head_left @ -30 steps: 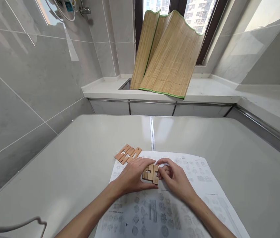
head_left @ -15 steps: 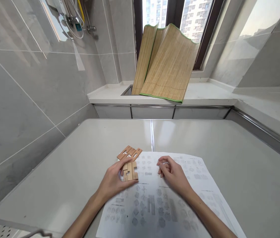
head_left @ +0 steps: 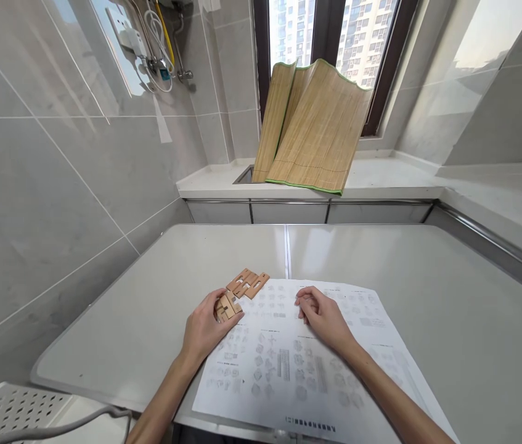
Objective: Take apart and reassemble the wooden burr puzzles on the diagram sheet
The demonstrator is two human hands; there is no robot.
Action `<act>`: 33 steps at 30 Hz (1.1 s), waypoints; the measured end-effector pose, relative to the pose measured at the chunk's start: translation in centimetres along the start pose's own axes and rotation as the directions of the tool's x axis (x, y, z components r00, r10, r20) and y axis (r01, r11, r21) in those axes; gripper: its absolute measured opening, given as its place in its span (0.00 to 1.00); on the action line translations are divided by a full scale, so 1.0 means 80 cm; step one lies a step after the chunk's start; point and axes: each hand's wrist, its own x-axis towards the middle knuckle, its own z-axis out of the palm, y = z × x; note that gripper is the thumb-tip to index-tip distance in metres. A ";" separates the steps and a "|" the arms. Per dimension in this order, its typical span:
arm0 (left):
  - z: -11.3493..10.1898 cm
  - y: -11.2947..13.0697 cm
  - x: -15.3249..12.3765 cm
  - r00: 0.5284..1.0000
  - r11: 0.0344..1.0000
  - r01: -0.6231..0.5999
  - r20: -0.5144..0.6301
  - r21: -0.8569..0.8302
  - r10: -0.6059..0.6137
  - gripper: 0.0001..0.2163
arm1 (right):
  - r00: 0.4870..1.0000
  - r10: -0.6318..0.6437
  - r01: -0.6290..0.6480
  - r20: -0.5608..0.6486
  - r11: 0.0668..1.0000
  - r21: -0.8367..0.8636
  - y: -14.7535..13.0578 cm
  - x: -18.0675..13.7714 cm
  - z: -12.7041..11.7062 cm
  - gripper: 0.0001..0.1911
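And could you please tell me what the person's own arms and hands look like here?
The left hand and right hand are both ungloved, with no rings that I can make out; the nails are too small to judge. The left forearm and right forearm are bare as far as they show, with no sleeve, watch or bracelet in view.

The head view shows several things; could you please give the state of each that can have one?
Left hand: curled around the pale wooden pieces
Pale wooden pieces: held together in that hand
Right hand: loosely curled, nothing visibly held
Darker wooden pieces: lying flat, side by side
Printed sheet: spread out flat
Bamboo mat: propped up, in folds
Window: partly hidden; open or shut unclear
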 end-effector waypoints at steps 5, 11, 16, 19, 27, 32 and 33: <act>-0.003 -0.001 0.003 0.999 0.998 0.006 -0.044 -0.069 -0.009 0.26 | 1.000 -0.020 0.020 -0.002 1.000 0.016 -0.003 -0.001 -0.001 0.08; -0.006 -0.035 0.055 0.976 0.937 0.156 -0.098 -0.311 -0.195 0.22 | 1.000 -0.017 0.018 -0.014 1.000 0.019 -0.006 -0.003 -0.002 0.09; -0.002 -0.057 0.086 0.988 0.916 0.132 -0.028 -0.380 -0.153 0.23 | 1.000 0.003 -0.002 -0.009 1.000 0.030 -0.007 -0.002 0.000 0.09; 0.000 -0.058 0.085 0.993 0.914 0.111 0.001 -0.389 -0.120 0.22 | 1.000 0.007 -0.007 -0.007 0.999 0.035 -0.007 -0.002 0.001 0.10; 0.000 -0.058 0.081 0.995 0.926 0.094 0.010 -0.367 -0.097 0.22 | 0.997 -0.027 0.019 -0.076 0.995 -0.103 -0.009 -0.003 0.000 0.14; 0.000 -0.057 0.082 0.997 0.941 0.079 0.019 -0.329 -0.077 0.21 | 0.996 -0.019 0.008 -0.089 0.994 -0.112 -0.009 -0.001 -0.002 0.14; 0.001 -0.057 0.082 0.997 0.945 0.075 0.021 -0.320 -0.072 0.21 | 0.996 -0.018 0.008 -0.088 0.994 -0.112 -0.009 0.000 -0.002 0.14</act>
